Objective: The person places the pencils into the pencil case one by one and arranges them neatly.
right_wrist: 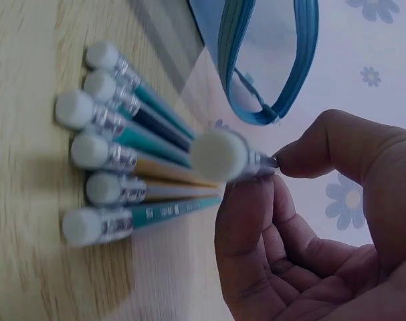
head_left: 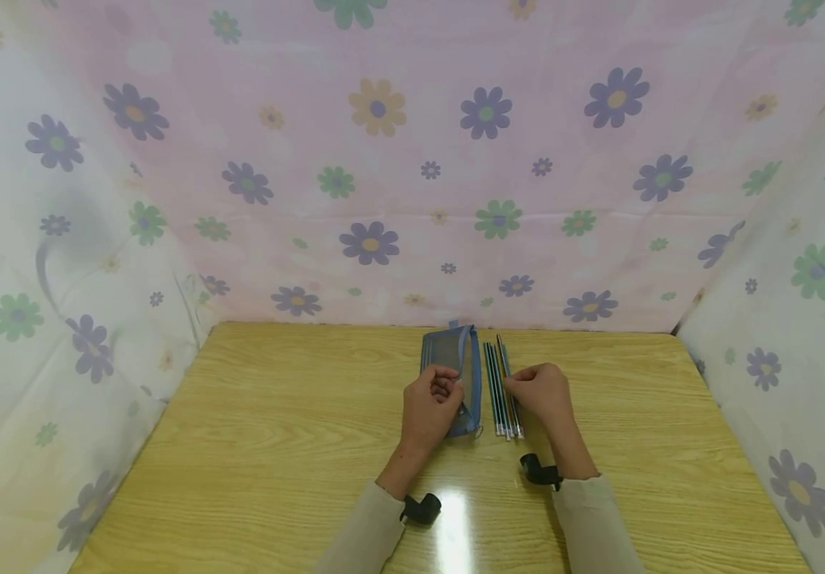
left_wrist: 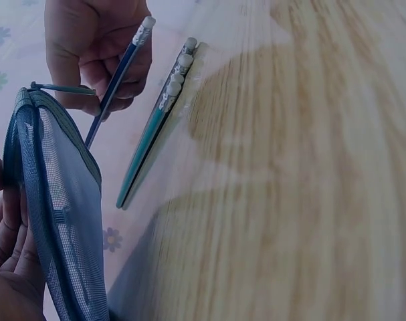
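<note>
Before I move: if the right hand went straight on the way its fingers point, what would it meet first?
Going left, the right hand would probably meet the loose pencils first; if it clears them from above, the blue pouch is next. Its height over the pencils is hard to judge.

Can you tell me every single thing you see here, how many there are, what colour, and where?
pouch: one, blue, on the table beside the pencils
ring: one, pale, at the pouch's near end
pencils: six, teal, dark blue and golden, lying right of the pouch
raised pencil: one, dark blue, in the right grip
erasers: seven, white, on the pencil ends
table: one, yellow-brown, underneath
cloth: count unclear, flowered, pink behind, white at the sides
cameras: two, black, one at each wrist
sleeves: two, beige, on the forearms
left grip: one, bare, holding the pouch
right grip: one, bare, pinching the raised pencil
</note>
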A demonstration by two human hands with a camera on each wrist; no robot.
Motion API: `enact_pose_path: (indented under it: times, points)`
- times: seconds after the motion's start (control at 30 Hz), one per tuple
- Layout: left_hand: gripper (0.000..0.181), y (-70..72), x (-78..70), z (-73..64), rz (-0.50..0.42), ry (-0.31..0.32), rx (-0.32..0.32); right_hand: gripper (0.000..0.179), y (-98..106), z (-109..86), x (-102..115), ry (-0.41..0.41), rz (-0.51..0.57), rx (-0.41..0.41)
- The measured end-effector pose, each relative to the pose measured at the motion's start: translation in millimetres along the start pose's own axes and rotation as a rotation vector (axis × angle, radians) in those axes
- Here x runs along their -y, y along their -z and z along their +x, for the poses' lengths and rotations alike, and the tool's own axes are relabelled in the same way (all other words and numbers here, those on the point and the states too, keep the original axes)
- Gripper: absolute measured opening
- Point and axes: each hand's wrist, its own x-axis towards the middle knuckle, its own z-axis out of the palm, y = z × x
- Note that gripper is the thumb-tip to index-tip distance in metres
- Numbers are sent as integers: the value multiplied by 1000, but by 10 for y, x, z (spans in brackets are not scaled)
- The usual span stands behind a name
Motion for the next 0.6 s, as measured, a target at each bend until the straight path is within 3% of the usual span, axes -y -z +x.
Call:
enact_pose_path:
  times: [0.27, 0.6]
  points:
    - [14, -23, 1, 2, 4, -10, -7, 23, -57, -5, 53, -50, 89, 6]
    - [10, 26, -35, -2, 1, -27, 29, 24, -162, -17, 101, -28, 238, -9]
